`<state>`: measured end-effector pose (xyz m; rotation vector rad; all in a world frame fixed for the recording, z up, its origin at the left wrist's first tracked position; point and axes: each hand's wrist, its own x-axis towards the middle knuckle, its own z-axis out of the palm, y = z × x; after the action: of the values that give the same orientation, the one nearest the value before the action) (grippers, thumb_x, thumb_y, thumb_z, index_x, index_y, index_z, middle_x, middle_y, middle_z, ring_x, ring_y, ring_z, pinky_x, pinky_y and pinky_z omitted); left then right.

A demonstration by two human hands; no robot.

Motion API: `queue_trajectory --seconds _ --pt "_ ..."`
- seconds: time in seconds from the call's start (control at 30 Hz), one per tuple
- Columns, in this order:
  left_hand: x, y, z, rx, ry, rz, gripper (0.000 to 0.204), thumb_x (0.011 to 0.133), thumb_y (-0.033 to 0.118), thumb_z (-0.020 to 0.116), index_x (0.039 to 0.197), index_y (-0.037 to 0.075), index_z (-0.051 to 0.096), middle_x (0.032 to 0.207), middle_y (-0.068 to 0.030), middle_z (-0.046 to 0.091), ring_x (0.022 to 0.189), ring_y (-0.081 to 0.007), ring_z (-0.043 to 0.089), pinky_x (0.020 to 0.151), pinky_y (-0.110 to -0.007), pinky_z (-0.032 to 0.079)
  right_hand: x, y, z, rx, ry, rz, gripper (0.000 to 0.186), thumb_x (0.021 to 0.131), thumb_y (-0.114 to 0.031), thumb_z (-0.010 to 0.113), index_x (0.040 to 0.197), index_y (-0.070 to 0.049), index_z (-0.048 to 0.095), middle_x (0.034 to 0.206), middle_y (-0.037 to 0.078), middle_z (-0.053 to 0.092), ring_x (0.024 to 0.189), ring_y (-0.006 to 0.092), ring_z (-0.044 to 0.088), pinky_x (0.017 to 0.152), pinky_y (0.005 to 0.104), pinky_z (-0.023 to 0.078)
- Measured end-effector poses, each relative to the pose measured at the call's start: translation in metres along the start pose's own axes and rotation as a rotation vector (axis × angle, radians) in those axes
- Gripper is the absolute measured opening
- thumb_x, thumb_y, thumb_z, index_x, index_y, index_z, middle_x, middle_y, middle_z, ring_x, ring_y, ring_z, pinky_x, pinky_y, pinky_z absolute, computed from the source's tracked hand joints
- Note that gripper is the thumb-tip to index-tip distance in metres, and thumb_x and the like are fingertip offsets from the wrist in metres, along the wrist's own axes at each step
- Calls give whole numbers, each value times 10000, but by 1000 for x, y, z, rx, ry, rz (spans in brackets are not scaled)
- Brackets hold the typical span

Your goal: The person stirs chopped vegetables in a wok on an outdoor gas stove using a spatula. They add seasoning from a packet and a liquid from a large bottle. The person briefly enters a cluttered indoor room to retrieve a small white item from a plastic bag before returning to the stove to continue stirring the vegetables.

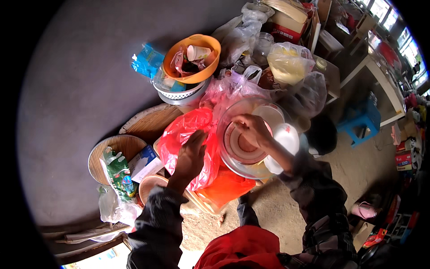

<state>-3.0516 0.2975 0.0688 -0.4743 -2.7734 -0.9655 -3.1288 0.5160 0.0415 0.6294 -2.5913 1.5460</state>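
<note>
My left hand (193, 152) has curled fingers on a red plastic bag (174, 134), seemingly gripping it. My right hand (251, 127) is closed at the upper rim of a red-banded bowl (235, 152), its fingertips partly hidden. That bowl sits inside a large translucent basin (226, 166). A white dish (286, 148) with red marks lies at the basin's right, and another pale dish (266, 112) is behind my right hand. An orange bag (224, 190) lies below the basin.
An orange bowl (206, 42) tops a white colander (177, 94) at the back. Plastic bags (289, 62) crowd behind. A round woven tray (98, 163) leans at the left. A blue stool (360, 121) and a table (376, 71) stand at the right.
</note>
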Motion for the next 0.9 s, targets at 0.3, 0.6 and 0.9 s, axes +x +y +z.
queue_trajectory --seconds 0.3,0.6,0.9 --pt "121 -121 122 286 -328 -95 323 806 166 533 1114 70 532 1098 -160 546 972 -335 533 861 -459 389 134 126 65 -374 -434 -142 194 713 -54 500 852 -62 634 872 136 631 888 314 588 768 396 451" --pt "72 -180 129 370 -541 -261 345 788 208 574 1130 173 544 1087 -128 559 943 -318 535 812 -470 413 141 145 70 -855 -770 -195 194 731 -151 531 883 -126 649 943 60 614 958 244 531 814 425 360" --pt "124 -173 160 -8 -123 -611 286 746 241 642 992 100 604 845 -149 633 789 -287 616 697 -399 489 152 136 68 -599 -819 -62 249 823 -224 528 1026 -127 633 1092 87 600 993 301 558 867 407 420"
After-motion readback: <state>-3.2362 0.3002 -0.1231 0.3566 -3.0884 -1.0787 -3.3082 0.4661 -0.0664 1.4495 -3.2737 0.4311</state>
